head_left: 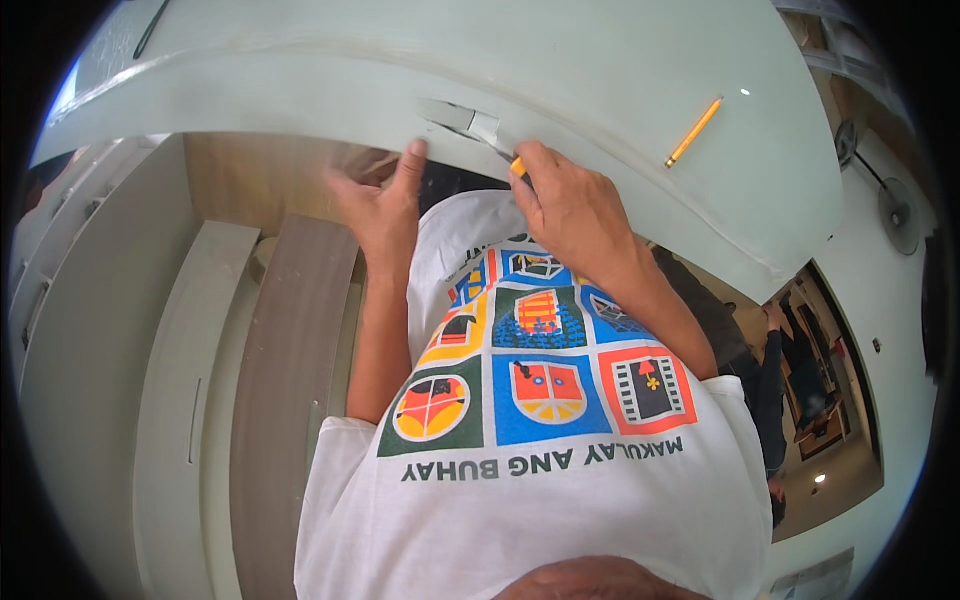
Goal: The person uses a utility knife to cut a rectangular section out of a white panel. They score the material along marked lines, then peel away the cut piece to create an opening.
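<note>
My right hand [580, 205] is closed around the yellow handle of what looks like a putty knife [484, 126]. Its flat metal blade points up and left, lying close over the pale board [620, 70] near its front edge. I cannot tell whether the blade touches the surface. My left hand [378, 200] is by the same edge, left of the blade. Its thumb is raised at the edge, and the other fingers are spread and smeared by motion. Nothing shows in that hand.
A yellow pencil [694, 132] lies on the board to the right. Brown and white panels [290, 400] stand below on the left, beside a grey panel [100, 300]. At the far right are a round grey fan-like object [900, 208] and a mirror [830, 390] reflecting people.
</note>
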